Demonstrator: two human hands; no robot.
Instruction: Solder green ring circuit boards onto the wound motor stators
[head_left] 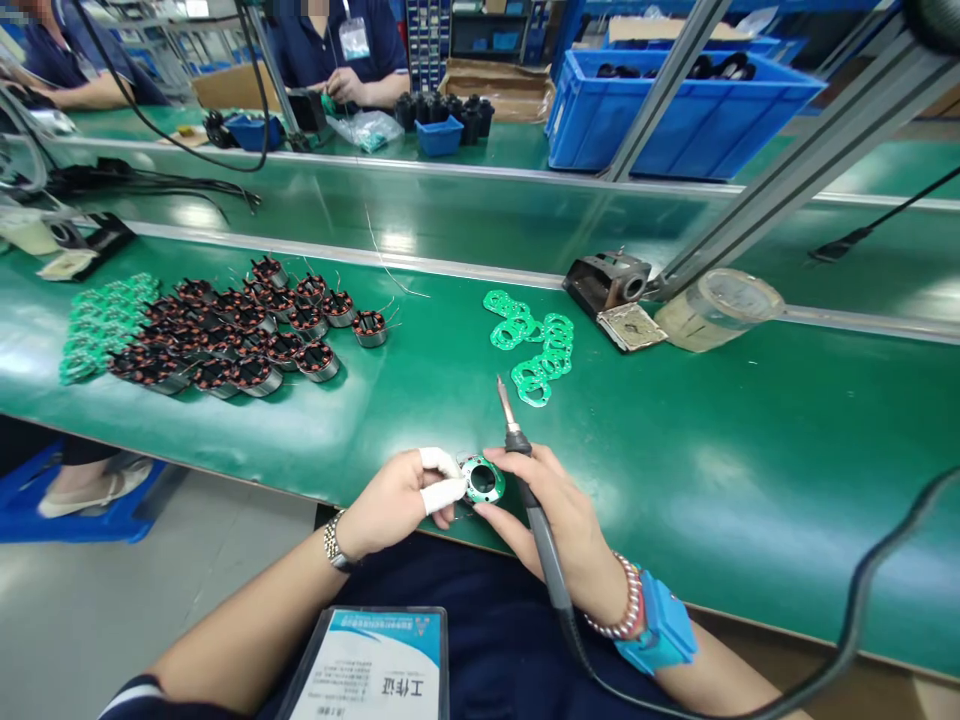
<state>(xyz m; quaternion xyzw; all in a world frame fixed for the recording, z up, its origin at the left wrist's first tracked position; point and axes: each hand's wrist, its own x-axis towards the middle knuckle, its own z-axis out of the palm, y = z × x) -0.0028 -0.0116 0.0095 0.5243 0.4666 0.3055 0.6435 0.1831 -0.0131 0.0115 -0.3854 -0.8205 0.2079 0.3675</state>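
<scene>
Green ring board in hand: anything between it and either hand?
Nothing visible blocks either: the left hand and right hand both touch the green ring board, the left through white finger covers. The soldering iron, held in the right hand, passes beside the board, not across it.

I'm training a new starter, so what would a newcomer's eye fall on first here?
Probably the copper-wound coils crowded on the left of the green bench. At the near edge, the left hand and right hand hold a ring-shaped part, the right also gripping a soldering iron. A big blue bin stands upper right.
</scene>
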